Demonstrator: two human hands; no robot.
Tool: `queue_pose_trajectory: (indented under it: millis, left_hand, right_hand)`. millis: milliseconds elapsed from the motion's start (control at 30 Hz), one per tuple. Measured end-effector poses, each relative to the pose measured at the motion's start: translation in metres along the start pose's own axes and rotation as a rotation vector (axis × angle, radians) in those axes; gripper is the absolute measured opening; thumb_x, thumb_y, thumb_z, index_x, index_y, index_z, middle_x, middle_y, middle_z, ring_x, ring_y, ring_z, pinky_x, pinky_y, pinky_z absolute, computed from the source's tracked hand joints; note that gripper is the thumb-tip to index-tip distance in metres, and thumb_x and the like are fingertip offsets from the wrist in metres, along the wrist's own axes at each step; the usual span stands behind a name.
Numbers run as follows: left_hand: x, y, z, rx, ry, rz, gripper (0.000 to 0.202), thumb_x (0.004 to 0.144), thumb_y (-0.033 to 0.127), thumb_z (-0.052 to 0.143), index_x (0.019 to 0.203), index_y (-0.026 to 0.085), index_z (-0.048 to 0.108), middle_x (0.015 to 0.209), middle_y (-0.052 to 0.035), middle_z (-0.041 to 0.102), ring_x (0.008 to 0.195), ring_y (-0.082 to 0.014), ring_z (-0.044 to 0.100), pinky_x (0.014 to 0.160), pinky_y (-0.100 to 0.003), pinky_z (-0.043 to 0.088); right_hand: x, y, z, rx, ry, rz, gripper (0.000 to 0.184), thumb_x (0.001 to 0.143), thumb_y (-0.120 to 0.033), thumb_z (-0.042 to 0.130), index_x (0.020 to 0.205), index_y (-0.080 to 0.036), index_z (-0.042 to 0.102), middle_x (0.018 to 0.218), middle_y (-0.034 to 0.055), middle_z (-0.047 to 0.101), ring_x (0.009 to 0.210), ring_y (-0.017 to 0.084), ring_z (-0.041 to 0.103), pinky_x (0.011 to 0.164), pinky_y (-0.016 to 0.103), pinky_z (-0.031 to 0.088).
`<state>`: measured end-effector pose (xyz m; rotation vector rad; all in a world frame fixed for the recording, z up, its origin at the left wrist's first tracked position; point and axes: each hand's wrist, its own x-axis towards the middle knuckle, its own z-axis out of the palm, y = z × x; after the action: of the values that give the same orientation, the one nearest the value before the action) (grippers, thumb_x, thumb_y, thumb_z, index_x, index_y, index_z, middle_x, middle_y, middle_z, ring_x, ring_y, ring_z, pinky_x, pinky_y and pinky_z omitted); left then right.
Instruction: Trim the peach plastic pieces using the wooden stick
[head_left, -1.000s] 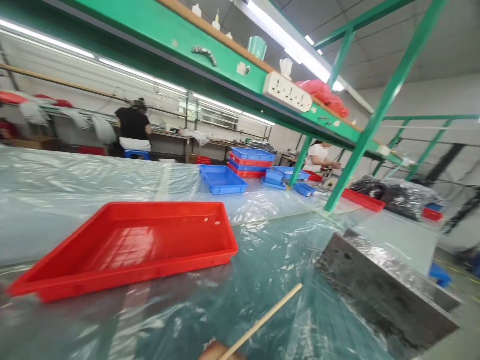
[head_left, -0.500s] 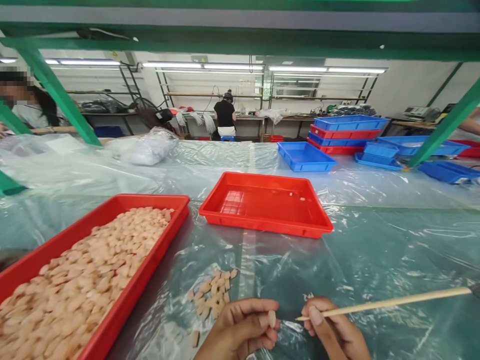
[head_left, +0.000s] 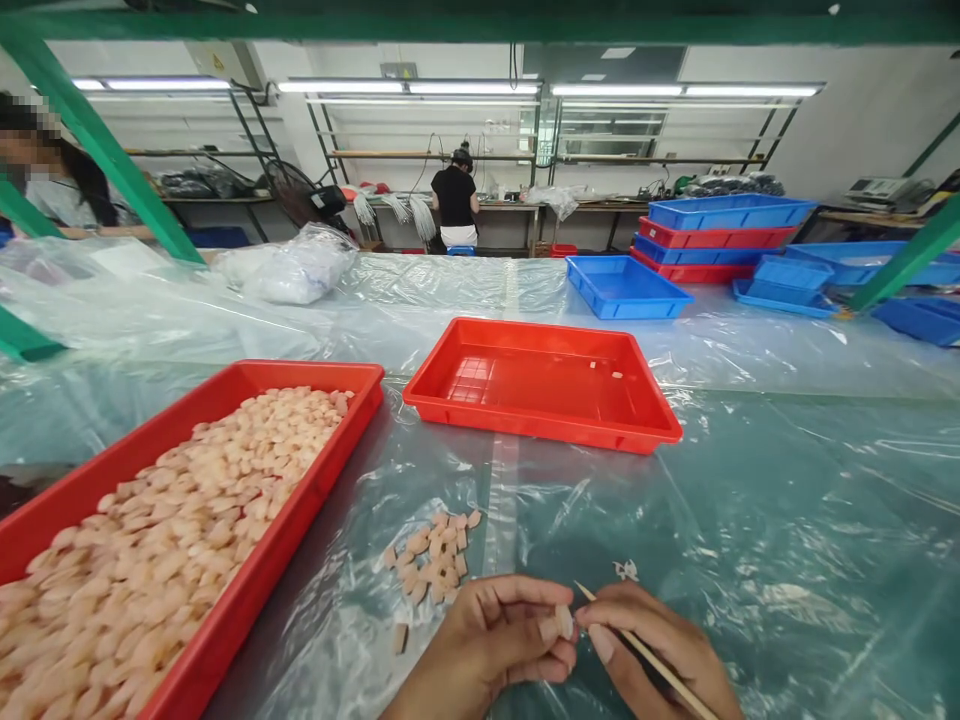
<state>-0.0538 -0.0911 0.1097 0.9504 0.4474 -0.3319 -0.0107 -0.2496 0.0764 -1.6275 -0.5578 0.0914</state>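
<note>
Between thumb and fingertips, my left hand [head_left: 499,640] pinches a small pale beige piece [head_left: 563,621]. Close beside it, my right hand [head_left: 652,640] grips a thin pointed wooden stick [head_left: 667,672]. The stick's tip points up and left near the beige piece; whether they touch I cannot tell. A loose pile of similar beige pieces [head_left: 433,556] lies behind my left hand, with one single piece [head_left: 400,638] apart from it. Small white scraps [head_left: 625,570] rest on the sheet behind my right hand.
To the left stands a red tray [head_left: 300,530] heaped with beige pieces. Another red tray [head_left: 540,425] ahead contains a couple of tiny pieces. Blue trays [head_left: 628,290] and a stacked pile stand farther back. Plastic sheeting covers the table under a green frame [head_left: 105,140]. Other people sit beyond.
My right hand has come closer to my left, and the stick has swung from lying rightward to slanting down toward me. The view has tilted down slightly.
</note>
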Motion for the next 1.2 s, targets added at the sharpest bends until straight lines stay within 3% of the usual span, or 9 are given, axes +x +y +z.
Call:
queue_pose_trajectory:
  millis: [333,700,967,1200]
  left_hand:
    - [0.004,-0.007,0.000,0.090,-0.061,0.015,0.030,0.062,0.030,0.080,0.083,0.010,0.070,0.074,-0.0089,0.071,0.063,-0.0110,0.063,0.061,-0.018,0.051]
    - [0.004,-0.011,-0.003,0.091,-0.051,0.035,0.029,0.064,0.030,0.078,0.085,0.011,0.070,0.076,-0.0085,0.069,0.063,-0.0100,0.061,0.061,-0.018,0.049]
    - [0.004,-0.007,-0.001,0.091,-0.025,0.003,0.028,0.063,0.030,0.078,0.083,0.011,0.071,0.072,-0.0074,0.069,0.062,-0.0098,0.061,0.060,-0.017,0.050]
    - [0.005,-0.011,-0.001,0.066,0.015,-0.001,0.030,0.058,0.031,0.082,0.079,0.011,0.072,0.069,-0.0077,0.070,0.060,-0.0106,0.063,0.058,-0.017,0.050]
  right_hand:
    - [0.004,0.006,-0.009,-0.183,-0.164,-0.164,0.008,0.076,-0.015,0.061,0.081,-0.021,0.064,0.069,-0.0004,0.063,0.059,0.012,0.061,0.056,0.019,0.051]
    - [0.003,0.003,-0.008,-0.133,-0.167,-0.099,0.016,0.081,-0.012,0.057,0.086,-0.023,0.068,0.073,0.0005,0.065,0.065,0.012,0.064,0.060,0.018,0.052]
    - [0.001,0.005,-0.009,-0.119,-0.159,-0.137,0.021,0.079,-0.010,0.058,0.091,-0.025,0.068,0.072,0.0001,0.064,0.061,0.011,0.063,0.056,0.017,0.051]
    - [-0.002,0.007,-0.011,-0.252,-0.182,-0.239,0.018,0.081,-0.009,0.055,0.090,-0.021,0.065,0.071,0.0012,0.061,0.060,0.011,0.061,0.055,0.018,0.050]
